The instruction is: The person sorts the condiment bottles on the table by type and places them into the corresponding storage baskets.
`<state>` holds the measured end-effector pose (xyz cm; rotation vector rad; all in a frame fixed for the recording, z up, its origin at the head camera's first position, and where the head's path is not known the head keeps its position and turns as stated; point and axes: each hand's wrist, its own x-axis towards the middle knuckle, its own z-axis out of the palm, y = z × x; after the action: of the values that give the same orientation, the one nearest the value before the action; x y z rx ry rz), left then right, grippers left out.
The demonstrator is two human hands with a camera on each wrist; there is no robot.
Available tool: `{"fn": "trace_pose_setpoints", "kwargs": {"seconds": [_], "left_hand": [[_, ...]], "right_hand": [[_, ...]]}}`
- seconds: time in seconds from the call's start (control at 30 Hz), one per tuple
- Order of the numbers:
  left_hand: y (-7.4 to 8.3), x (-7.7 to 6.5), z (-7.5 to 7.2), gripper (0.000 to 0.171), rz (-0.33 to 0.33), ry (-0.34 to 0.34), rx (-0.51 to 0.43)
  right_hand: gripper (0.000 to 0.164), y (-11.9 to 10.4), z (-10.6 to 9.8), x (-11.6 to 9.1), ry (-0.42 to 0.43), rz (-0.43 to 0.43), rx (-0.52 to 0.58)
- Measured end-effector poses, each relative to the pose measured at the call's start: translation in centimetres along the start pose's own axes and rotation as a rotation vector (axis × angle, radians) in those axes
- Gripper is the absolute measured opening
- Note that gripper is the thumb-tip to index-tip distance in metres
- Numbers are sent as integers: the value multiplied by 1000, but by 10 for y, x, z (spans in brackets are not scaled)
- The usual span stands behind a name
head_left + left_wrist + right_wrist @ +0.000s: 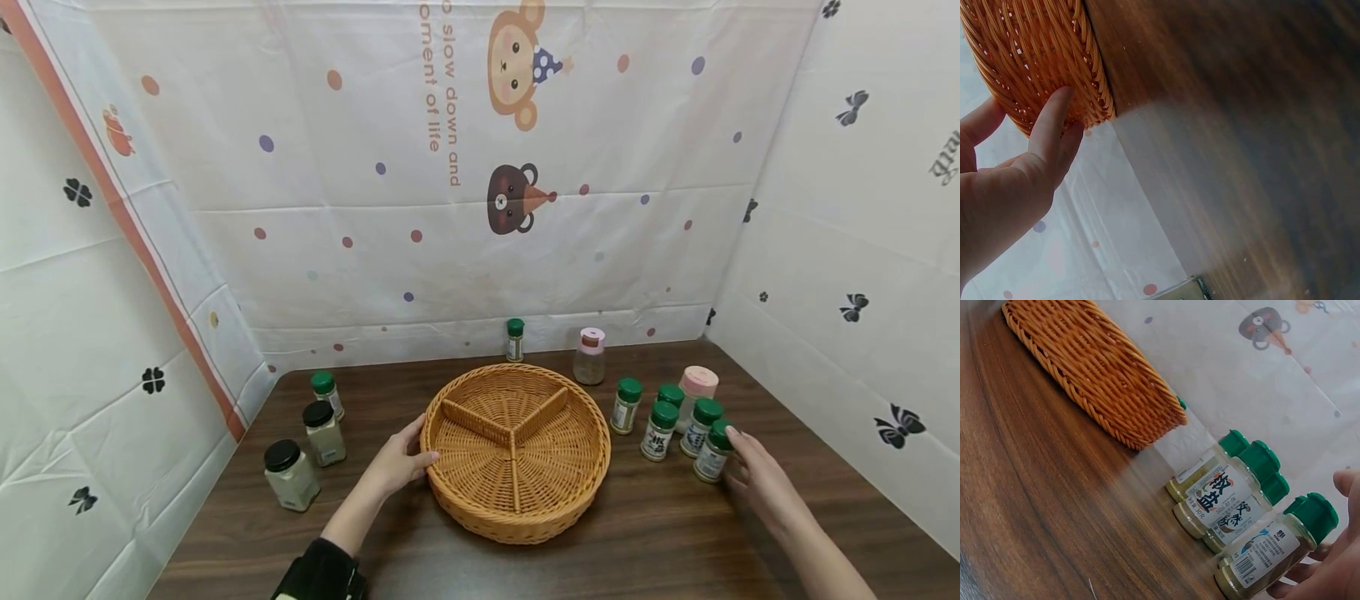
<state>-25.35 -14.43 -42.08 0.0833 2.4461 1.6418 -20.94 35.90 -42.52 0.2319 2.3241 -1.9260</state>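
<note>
A round wicker basket (468, 492) with three compartments stands on the table. My left hand (401, 462) holds its left side, the thumb over the rim; in the left wrist view, the fingers (1050, 122) lie against the woven outer wall. Over on the right, my right hand (761, 479) is at a green-capped spice jar (712, 454), its fingertips by the cap. In the right wrist view, the thumb stands apart from that spice jar (1266, 553) and the other fingers pass partly hidden behind it. More green-capped spice jars (657, 433) cluster beside it.
A pink-lidded jar (699, 383) stands behind the right cluster. Along the back are a pink-capped bottle (590, 358) and a small green-capped jar (514, 342). Two black-lidded jars (292, 479) and a green-capped jar (327, 396) stand left. Printed sheets (360, 183) enclose the table.
</note>
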Motion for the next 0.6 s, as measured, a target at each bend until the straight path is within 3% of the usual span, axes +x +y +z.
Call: {"fn": "trace_pose_setpoints", "kwargs": {"seconds": [0.33, 0.6], "left_hand": [[-1, 0, 0, 72, -5, 0, -9], [-2, 1, 0, 71, 5, -12, -16]], "right_hand": [[93, -2, 1, 3, 5, 95, -25], [95, -5, 0, -2, -1, 115, -91]]}}
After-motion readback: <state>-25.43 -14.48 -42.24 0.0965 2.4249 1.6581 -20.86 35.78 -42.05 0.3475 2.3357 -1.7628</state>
